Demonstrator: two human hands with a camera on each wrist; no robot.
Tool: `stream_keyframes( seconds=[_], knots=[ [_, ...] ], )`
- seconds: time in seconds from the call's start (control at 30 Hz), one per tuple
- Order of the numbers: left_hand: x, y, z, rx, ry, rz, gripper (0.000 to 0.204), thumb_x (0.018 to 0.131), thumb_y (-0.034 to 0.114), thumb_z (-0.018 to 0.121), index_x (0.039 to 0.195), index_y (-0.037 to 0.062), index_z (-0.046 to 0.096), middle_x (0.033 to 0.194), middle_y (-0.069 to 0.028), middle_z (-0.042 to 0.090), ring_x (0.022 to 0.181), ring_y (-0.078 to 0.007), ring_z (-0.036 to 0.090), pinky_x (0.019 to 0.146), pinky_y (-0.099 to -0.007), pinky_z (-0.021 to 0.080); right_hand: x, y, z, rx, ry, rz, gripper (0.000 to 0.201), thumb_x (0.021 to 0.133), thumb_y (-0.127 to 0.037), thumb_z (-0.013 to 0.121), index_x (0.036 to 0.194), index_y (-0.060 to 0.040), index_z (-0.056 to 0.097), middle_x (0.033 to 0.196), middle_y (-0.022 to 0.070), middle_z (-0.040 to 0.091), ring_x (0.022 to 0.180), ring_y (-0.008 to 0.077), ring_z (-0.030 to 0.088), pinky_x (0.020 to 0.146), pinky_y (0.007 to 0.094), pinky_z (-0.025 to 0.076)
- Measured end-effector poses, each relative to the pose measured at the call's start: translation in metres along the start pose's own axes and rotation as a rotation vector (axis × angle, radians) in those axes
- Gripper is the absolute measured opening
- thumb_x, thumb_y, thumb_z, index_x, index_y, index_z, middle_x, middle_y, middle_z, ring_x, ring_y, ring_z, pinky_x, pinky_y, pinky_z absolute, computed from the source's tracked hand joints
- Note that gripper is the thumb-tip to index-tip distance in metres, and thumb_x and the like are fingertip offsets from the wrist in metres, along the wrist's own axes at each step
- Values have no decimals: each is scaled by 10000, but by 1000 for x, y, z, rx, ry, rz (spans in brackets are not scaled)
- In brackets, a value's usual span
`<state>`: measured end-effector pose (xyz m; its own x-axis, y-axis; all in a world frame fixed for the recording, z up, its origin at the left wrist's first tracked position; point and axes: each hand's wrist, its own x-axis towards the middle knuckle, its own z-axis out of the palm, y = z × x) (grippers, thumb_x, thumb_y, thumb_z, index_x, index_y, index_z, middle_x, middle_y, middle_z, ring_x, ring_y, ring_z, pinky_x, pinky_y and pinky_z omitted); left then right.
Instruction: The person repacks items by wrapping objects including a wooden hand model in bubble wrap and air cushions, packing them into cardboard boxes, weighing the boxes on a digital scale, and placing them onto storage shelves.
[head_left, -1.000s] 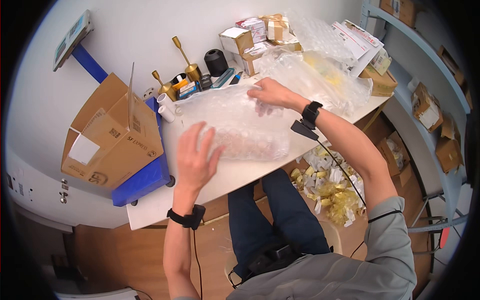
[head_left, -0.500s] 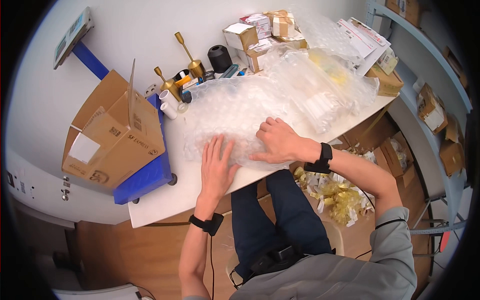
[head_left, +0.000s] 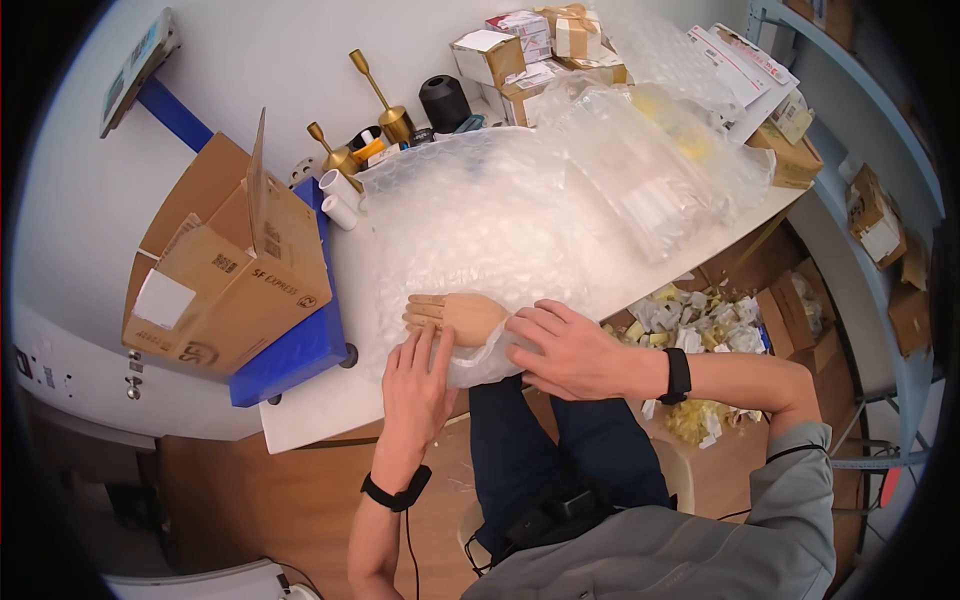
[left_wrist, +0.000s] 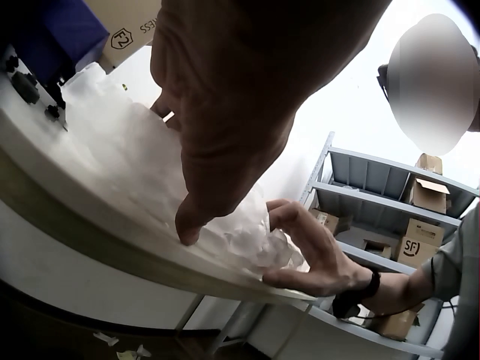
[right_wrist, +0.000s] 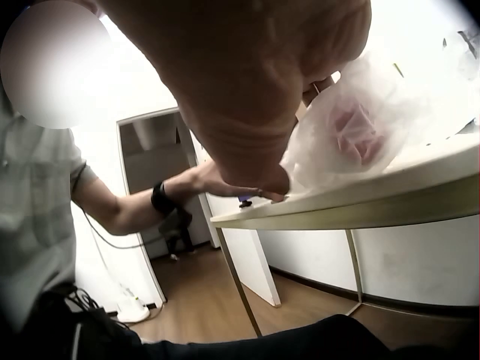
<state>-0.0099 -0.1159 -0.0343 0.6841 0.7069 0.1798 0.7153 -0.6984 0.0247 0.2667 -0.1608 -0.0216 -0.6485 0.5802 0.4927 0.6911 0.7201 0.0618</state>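
Note:
A wooden model hand (head_left: 462, 318) lies palm-flat on a sheet of bubble wrap (head_left: 470, 220) near the table's front edge, its fingers pointing left. My left hand (head_left: 417, 385) rests with extended fingertips at the model's lower edge, over the wrap. At the model's wrist end, my right hand (head_left: 570, 350) grips a bunched fold of the bubble wrap. In the left wrist view, the right hand (left_wrist: 315, 251) has thumb and fingers on either side of the crumpled wrap (left_wrist: 251, 240). The right wrist view shows something pinkish inside the wrap (right_wrist: 356, 135).
An open carton (head_left: 230, 250) stands on a blue platform scale (head_left: 290, 355) at left. Behind the wrap are brass holders (head_left: 395, 125), a black cylinder (head_left: 443, 103) and small boxes (head_left: 490, 60). More plastic packaging (head_left: 650, 185) lies right; packing scraps (head_left: 700, 320) cover the floor.
Both hands have come together at the wrap's near edge; the left came down and the right drew back toward the body. The wooden model hand, hidden under wrap before, now shows.

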Motion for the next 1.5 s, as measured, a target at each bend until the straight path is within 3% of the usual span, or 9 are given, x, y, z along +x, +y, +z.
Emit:
stream_keyframes(
  seconds=[0.23,0.5,0.63,0.73,0.87,0.93,1.03,1.27,1.5],
  knots=[
    [-16,32,3,-100,101,-49,801,711,116,795,1449,31,495,1515,-255,442,1338,-417,481,1085,-500,425,38,38,-6,500,-258,583,430,915,-385,686,1083,7,628,1016,202,711,922,362,702,805,430,548],
    [-46,41,21,-32,261,167,447,648,25,745,1087,10,662,1190,-181,618,1122,-367,598,932,-469,488,95,58,28,292,-738,411,711,734,-531,780,1137,39,643,928,241,733,888,394,722,800,443,571],
    [-65,46,23,-45,276,59,452,647,-4,722,1097,-2,675,1204,-179,630,1070,-364,608,848,-454,489,59,103,42,653,-407,540,656,860,-468,696,1258,48,627,945,215,749,809,269,742,710,374,582],
    [-67,55,25,-84,319,45,494,645,-26,708,1137,-11,676,1236,-189,633,1067,-369,609,850,-455,495,45,118,29,1647,-510,1020,515,1058,-418,443,1241,15,652,924,143,753,767,170,737,570,305,553],
    [-71,67,30,-163,348,-35,533,659,-65,675,1190,-8,678,1280,-198,632,1116,-385,610,906,-467,497,47,125,25,1361,-498,1092,547,1035,-464,485,1274,7,629,922,170,756,692,237,713,600,373,560],
    [-74,72,32,-185,363,-60,544,664,-77,661,1204,-6,677,1288,-201,630,1138,-393,608,932,-475,496,45,121,33,420,-218,942,564,990,-473,560,1285,5,615,924,188,736,743,323,693,706,445,565],
    [-76,79,29,-225,376,-129,567,677,-95,640,1235,3,672,1309,-201,624,1192,-410,594,988,-495,483,35,105,33,160,-49,726,531,954,-440,637,1290,-30,609,994,163,701,956,353,673,828,445,535],
    [-89,96,48,-288,371,-276,578,761,-130,593,1313,32,650,1417,-203,582,1342,-388,534,1149,-548,391,12,87,53,24,-56,509,616,841,-354,767,1353,-70,578,1157,155,635,1068,318,616,903,444,507],
    [-93,88,33,-275,288,-243,582,836,-82,579,1408,24,569,1493,-232,510,1421,-411,454,1203,-609,275,-8,63,6,-127,453,340,500,840,-253,779,1265,-47,617,1214,184,623,1089,355,600,943,492,472]
  ],
)
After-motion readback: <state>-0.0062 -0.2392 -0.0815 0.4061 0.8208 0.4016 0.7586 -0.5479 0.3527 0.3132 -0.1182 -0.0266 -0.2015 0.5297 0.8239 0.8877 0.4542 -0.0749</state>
